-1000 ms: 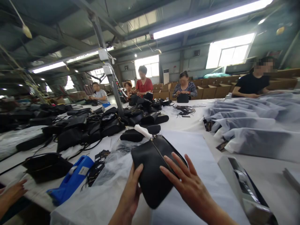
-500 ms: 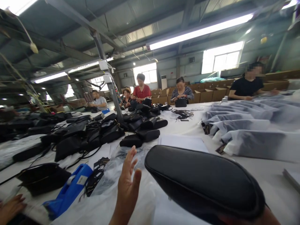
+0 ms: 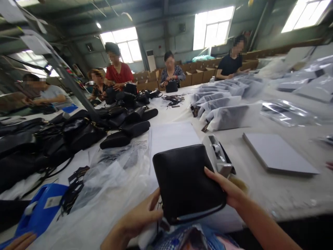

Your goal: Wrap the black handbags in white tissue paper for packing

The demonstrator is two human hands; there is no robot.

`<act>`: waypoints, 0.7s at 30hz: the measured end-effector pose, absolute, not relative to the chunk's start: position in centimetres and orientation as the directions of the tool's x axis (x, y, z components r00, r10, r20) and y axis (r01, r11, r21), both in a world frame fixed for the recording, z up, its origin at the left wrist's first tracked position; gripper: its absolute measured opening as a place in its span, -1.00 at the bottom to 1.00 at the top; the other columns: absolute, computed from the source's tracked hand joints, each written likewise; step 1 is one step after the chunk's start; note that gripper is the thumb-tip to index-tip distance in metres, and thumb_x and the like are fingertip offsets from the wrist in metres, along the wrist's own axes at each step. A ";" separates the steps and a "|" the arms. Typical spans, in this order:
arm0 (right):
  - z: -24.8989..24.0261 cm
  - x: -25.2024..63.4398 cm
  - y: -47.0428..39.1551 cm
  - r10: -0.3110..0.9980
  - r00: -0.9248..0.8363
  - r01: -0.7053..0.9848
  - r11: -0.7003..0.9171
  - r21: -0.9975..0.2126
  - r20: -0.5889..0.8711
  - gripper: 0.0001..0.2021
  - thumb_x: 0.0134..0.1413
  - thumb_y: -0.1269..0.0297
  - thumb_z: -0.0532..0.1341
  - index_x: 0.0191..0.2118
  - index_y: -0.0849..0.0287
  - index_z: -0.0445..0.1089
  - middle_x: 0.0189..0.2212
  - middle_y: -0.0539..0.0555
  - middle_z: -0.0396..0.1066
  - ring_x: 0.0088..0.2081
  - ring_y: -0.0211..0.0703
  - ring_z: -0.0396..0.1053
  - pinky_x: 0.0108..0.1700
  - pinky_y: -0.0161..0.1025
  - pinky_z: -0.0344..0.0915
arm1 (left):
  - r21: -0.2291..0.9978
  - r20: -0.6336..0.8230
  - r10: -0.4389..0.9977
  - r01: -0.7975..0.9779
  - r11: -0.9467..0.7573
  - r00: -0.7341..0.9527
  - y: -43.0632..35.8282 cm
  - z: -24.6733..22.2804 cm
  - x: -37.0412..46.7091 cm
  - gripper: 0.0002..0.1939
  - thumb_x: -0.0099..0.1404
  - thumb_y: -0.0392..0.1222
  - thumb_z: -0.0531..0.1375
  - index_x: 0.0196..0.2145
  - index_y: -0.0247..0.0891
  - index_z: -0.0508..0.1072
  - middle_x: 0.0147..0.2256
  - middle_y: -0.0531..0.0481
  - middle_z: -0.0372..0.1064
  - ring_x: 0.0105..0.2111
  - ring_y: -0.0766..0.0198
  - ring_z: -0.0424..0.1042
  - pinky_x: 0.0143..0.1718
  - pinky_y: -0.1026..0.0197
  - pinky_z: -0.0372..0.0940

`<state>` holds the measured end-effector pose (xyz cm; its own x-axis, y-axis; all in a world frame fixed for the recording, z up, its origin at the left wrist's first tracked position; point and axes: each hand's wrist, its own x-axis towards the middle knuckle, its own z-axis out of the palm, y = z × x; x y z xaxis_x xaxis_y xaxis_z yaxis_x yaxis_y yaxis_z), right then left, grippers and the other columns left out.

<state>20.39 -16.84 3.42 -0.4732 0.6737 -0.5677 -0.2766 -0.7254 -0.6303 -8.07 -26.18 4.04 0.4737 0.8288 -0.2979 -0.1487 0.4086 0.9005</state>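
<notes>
A black handbag [image 3: 186,180] with a smooth leather-like side is upright in front of me, its strap hanging along the lower edge. My right hand [image 3: 229,189] grips its right side, thumb on the face and fingers behind. At the lower left corner, my left hand [image 3: 142,215] is closed around the bag's edge, with some fingertips hidden behind it. Under and beyond the bag lies a stack of white paper [image 3: 173,135]. A tape dispenser [image 3: 218,154] stands just past the bag's right edge.
Black bags [image 3: 75,133] are heaped at left, near clear plastic [image 3: 114,173], hang tags [image 3: 75,185] and a blue tape gun [image 3: 43,208]. Another person's hand [image 3: 24,241] is at lower left. Wrapped bags [image 3: 226,116] and a stack of white boards [image 3: 278,152] lie at right. Several people work across the table.
The bag has turned from showing its base to showing its flat side, and come closer to my body. My left hand, raised and open before, has come down onto the bag. My view swung right.
</notes>
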 end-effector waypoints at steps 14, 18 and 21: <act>0.3 18.5 -13.6 0.750 -0.453 -0.329 -0.643 -0.692 -0.482 -0.51 0.10 0.04 0.34 0.05 0.26 0.43 -0.11 0.20 0.56 -0.08 -0.01 0.52 0.07 -0.15 0.43 | 0.632 -0.332 0.901 0.775 -0.006 0.278 -20.3 4.2 -12.8 -0.29 0.05 -0.27 0.24 0.18 0.10 0.36 0.06 0.01 0.45 0.07 -0.06 0.40 0.13 0.04 0.22; 0.5 17.0 -9.8 0.807 -0.407 -0.357 -0.571 -0.739 -0.427 -0.48 0.11 0.00 0.32 0.10 0.22 0.38 -0.08 0.16 0.54 -0.02 -0.01 0.49 0.12 -0.11 0.39 | 0.310 -0.185 0.980 0.950 -0.018 0.079 -16.3 4.4 -13.1 -0.36 0.15 -0.20 0.16 0.21 0.03 0.32 -0.02 -0.06 0.48 -0.04 -0.07 0.47 -0.06 0.04 0.31; -0.7 16.1 -7.4 0.862 -0.354 -0.342 -0.481 -0.807 -0.364 -0.43 0.09 0.00 0.33 0.16 0.16 0.33 0.01 0.13 0.50 0.05 -0.03 0.44 0.18 -0.13 0.32 | 0.208 -0.169 0.982 0.977 -0.044 0.080 -14.1 2.6 -13.6 -0.31 0.15 -0.28 0.11 0.26 0.01 0.24 -0.02 -0.08 0.46 -0.04 -0.04 0.47 -0.14 0.10 0.31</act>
<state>16.05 -7.40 -0.65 -0.3541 0.8615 -0.3638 -0.3422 -0.4814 -0.8069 -13.62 -14.11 2.61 0.0797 0.9823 -0.1693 0.9773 -0.0435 0.2075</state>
